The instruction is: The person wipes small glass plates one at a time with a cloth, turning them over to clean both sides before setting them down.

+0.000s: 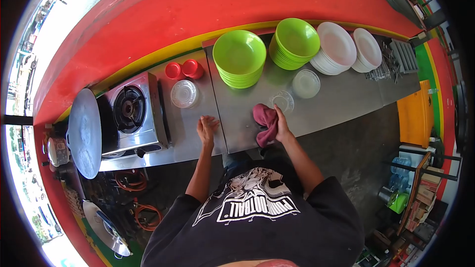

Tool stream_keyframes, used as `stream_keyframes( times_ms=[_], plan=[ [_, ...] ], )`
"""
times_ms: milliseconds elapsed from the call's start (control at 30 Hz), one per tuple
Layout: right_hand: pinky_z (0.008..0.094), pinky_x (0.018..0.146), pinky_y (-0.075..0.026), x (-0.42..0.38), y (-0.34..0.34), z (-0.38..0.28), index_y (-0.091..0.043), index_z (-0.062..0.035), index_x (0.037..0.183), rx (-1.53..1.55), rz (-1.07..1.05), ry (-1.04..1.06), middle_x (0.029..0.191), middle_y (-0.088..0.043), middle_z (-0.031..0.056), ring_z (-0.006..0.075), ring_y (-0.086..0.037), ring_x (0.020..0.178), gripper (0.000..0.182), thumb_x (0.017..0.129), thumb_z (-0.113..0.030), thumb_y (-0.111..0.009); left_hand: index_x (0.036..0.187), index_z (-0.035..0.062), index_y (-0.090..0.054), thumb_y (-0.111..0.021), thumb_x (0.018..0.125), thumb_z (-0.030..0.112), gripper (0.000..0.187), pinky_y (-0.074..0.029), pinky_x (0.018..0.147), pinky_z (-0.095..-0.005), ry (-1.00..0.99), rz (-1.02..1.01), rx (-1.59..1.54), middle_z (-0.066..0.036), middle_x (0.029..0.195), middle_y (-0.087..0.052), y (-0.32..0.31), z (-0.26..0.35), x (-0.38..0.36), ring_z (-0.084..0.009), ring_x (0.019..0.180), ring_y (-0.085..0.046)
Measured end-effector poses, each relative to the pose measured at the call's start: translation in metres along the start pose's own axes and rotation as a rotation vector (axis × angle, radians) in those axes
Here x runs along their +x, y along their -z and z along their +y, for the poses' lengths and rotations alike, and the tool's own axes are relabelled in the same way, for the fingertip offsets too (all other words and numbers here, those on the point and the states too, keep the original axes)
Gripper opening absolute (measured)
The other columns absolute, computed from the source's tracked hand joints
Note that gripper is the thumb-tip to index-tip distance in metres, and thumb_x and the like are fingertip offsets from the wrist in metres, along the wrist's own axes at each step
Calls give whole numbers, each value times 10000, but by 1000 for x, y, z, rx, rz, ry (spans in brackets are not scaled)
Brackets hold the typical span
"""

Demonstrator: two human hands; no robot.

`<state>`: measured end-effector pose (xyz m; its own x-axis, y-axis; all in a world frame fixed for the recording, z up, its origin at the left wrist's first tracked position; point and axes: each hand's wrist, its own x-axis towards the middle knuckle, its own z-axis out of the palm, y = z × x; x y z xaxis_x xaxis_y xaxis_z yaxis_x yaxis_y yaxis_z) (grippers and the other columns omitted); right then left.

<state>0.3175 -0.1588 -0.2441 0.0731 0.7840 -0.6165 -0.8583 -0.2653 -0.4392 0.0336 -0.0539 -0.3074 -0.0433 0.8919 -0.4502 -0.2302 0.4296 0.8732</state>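
My right hand is closed on a crumpled maroon cloth over the steel counter. Just beyond its fingertips lies a small clear glass dish, whose near edge the fingers overlap in this view. A stack of clear dishes stands a little farther to the right. My left hand hovers low over the counter left of the seam, fingers loosely apart and holding nothing. Beyond it sit another clear dish stack and two red cups.
Two stacks of green bowls, white plates and cutlery line the back of the steel counter. To the left are a gas stove and a large wok. A red wall rises behind.
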Motion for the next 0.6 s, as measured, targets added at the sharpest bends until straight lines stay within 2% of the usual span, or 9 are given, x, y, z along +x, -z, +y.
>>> stream_keyframes(
  times_ms=[67,133,200,233,267,333,433,533,600],
  plan=[
    [340,953,-485,24,-24,26,-625,-124,1146,16,-69,-48,1065,-673,15,150,-627,1004,430,932,-496,-623,1163,18,-504,-515,1009,487,494,-534,651,-303,-108,113,73,-119,982,-654,30,11,21,-228,801,-688],
    [332,918,-491,30,-78,44,-630,-142,1143,-9,-125,-35,1051,-668,-9,130,-622,973,377,940,-460,-634,1163,20,-499,-533,1006,471,480,-512,653,-287,-185,192,97,-101,997,-636,50,24,43,-192,842,-665],
    [316,904,-491,54,-109,67,-623,-118,1147,-79,-182,-43,1064,-664,-3,121,-619,968,383,947,-445,-634,1160,17,-495,-543,1003,466,479,-493,667,-273,-227,244,80,-89,1022,-618,64,43,63,-157,902,-640],
    [312,904,-491,69,-120,78,-621,-111,1153,-132,-201,-48,1072,-663,-1,118,-618,970,393,948,-445,-634,1262,-1,-476,-589,987,440,532,-512,791,-306,-202,206,118,-128,1138,-614,72,53,69,-187,1061,-616],
    [308,904,-491,85,-131,92,-620,-103,1159,-180,-219,-56,1081,-662,2,116,-618,973,402,948,-445,-634,1312,0,-454,-606,981,424,559,-507,835,-324,-270,182,141,-139,1174,-612,74,61,79,-210,1093,-610],
    [298,916,-481,115,-153,119,-608,-55,1193,-241,-118,24,1105,-658,26,118,-610,994,419,946,-390,-651,1412,2,-408,-640,968,391,634,-498,924,-360,-399,125,201,-161,1245,-609,75,72,100,-257,1156,-596],
    [290,924,-475,125,-187,134,-598,-18,1201,-406,-37,195,1109,-654,42,125,-605,1014,417,930,-325,-676,1492,8,-338,-700,931,314,735,-435,1038,-382,-457,-79,304,-190,1364,-556,68,90,119,-308,1251,-543],
    [284,917,-483,126,-211,138,-606,-31,1190,-498,49,176,1098,-659,37,122,-614,1009,408,915,-319,-692,1478,-7,-356,-723,901,257,733,-421,1055,-386,-471,-200,433,-202,1390,-536,67,105,130,-305,1273,-529],
    [285,941,-467,128,-217,136,-612,-40,1214,-531,48,154,1121,-659,34,130,-610,1040,373,922,-263,-675,1471,-13,-365,-722,893,237,724,-413,1063,-387,-474,-217,408,-216,1390,-531,65,107,131,-302,1283,-523]
  ],
)
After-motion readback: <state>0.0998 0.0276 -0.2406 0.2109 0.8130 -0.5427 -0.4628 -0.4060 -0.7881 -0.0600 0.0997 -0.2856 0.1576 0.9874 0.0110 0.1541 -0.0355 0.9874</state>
